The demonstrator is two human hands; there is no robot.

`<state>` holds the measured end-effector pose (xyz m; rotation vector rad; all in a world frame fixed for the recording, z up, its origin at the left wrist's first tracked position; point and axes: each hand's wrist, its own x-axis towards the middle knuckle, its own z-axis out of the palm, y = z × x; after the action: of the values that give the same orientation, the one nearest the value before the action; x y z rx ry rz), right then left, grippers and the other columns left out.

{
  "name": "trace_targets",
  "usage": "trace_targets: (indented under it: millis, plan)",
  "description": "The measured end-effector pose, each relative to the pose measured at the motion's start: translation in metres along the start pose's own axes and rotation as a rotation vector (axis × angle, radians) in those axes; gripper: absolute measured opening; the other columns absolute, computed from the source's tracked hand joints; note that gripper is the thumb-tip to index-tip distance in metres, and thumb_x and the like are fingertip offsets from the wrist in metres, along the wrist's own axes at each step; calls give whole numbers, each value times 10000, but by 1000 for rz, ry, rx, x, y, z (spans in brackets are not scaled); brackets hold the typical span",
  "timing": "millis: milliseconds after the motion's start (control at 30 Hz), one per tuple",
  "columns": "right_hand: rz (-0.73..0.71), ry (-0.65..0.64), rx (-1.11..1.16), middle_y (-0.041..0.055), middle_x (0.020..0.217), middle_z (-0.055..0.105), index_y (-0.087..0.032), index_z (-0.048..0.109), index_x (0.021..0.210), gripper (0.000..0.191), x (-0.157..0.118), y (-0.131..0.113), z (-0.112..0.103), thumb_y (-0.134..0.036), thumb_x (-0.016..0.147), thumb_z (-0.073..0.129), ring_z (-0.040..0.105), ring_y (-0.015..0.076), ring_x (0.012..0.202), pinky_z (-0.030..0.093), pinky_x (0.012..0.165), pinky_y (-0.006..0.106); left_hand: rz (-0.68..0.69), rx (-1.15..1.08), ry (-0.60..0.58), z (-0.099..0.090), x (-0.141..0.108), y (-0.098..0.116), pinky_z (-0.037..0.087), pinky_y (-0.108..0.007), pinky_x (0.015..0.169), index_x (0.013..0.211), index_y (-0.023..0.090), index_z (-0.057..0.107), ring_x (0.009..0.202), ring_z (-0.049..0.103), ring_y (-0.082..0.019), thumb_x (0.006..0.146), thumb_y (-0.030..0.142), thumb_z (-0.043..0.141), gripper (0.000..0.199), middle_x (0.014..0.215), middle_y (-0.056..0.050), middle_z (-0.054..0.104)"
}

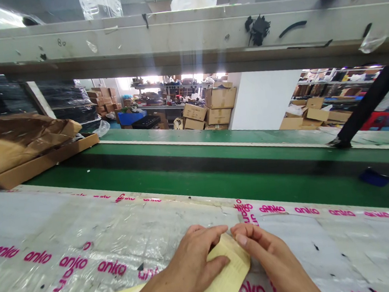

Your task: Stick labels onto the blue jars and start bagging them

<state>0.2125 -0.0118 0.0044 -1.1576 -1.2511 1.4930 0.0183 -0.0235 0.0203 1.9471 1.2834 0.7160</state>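
Observation:
A yellow paper sheet (225,287) with faint print lies over the table at the bottom centre, its upper corner raised between my hands. My left hand (187,268) grips it, thumb on the face and forefinger along the upper edge. At that same corner, my right hand (276,259) is closed in a pinch, thumb against forefinger. Part of the sheet is hidden beneath my left hand and forearm. Whether a small piece sits in the right fingertips cannot be made out.
Clear plastic with pink lettering covers the table (119,226). Beyond runs a green conveyor belt (168,162), with a dark blue piece (376,177) at right. A cardboard tray (44,162) with brown paper stands left. A metal shelf beam (184,37) crosses overhead; a black post (366,106) slants at right.

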Motion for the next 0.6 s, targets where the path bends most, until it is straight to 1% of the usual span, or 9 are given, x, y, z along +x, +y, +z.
trace_targets:
  millis: [100,167,267,367,433,500,567,600]
  plan:
    - [49,85,88,24,919,691,-216,703,901,374,2,-3,-2,-566,778,753,600,219,881,459,769,290,-43,-46,5,-1,0,-3,431,-418,1042,1326,312,605,1141,573,-245,828,172,657,519,1193,-10,693]
    - [53,109,108,41,999,713,-218,718,956,395,3,-5,-4,-571,781,750,617,246,962,465,826,321,-48,-70,24,-2,1,-6,416,-426,1076,1310,331,620,1192,565,-246,826,185,652,507,1270,-5,671]
    - [42,95,130,70,1108,721,-222,708,1030,441,5,-5,-8,-582,779,749,608,292,1108,441,942,382,-83,-95,54,-2,1,-8,417,-430,1094,1288,341,636,1223,568,-248,819,198,649,491,1317,-7,651]
    - [36,63,147,77,1170,717,-244,653,1169,515,8,-4,-11,-590,796,737,590,301,1183,397,1024,421,-100,-99,72,-2,3,-9,469,-410,1050,1291,327,632,1161,608,-239,836,254,664,462,1269,-23,672]
    - [5,82,133,76,1192,712,-257,597,1264,554,10,-3,-11,-574,826,718,591,289,1184,378,1047,429,-68,-44,115,-5,3,-12,498,-413,1016,1286,303,634,1090,634,-239,881,348,645,408,1177,-40,701]
    - [-57,110,120,75,1161,721,-248,561,1310,575,10,-4,-9,-536,837,715,613,279,1134,381,1041,432,-33,31,195,-10,4,-16,513,-431,996,1244,278,660,1051,646,-252,926,468,573,380,1112,-54,715]
    - [-134,123,132,73,1093,735,-223,546,1318,596,10,-11,-7,-484,816,732,639,271,1057,414,1001,427,-47,59,289,-16,6,-22,527,-439,981,1174,269,692,1061,652,-273,937,562,500,423,1131,-56,719]
    - [-168,122,146,70,1060,739,-213,536,1321,613,10,-17,-7,-459,798,741,648,265,1016,440,963,419,-68,46,326,-19,9,-27,539,-428,966,1119,269,712,1062,659,-282,920,591,502,433,1135,-43,725]
